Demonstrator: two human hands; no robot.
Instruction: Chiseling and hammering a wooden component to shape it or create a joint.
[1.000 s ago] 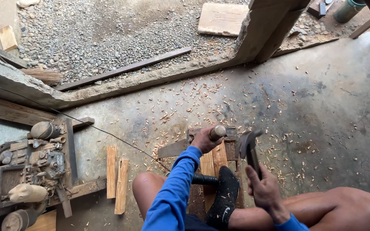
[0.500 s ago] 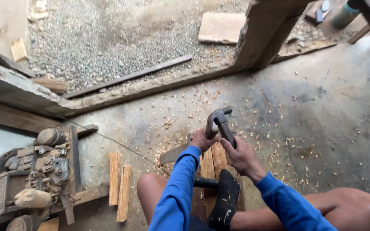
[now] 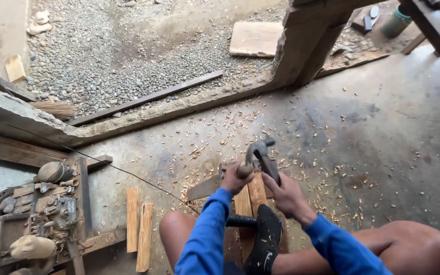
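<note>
In the head view, at lower centre of the frame, wood chips (image 3: 215, 137) already litter the concrete floor (image 3: 383, 132) around the wooden plank (image 3: 254, 196), which still looks only partly shaped. The left hand (image 3: 235, 179) is closed round a chisel handle (image 3: 245, 168) standing on the plank. The right hand (image 3: 286, 191) grips the hammer (image 3: 260, 153), its head poised just above the handle, with both blue-sleeved forearms reaching forward.

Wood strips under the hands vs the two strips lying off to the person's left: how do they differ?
The strips under the hands are pinned by a dark-socked foot; the two loose strips lie free on the concrete floor. The left hand and right hand work a hammer over the pinned ones; nothing touches the loose pair. Chips crowd the pinned strips, fewer by the loose pair. Both sets are pale, narrow and flat.
</note>
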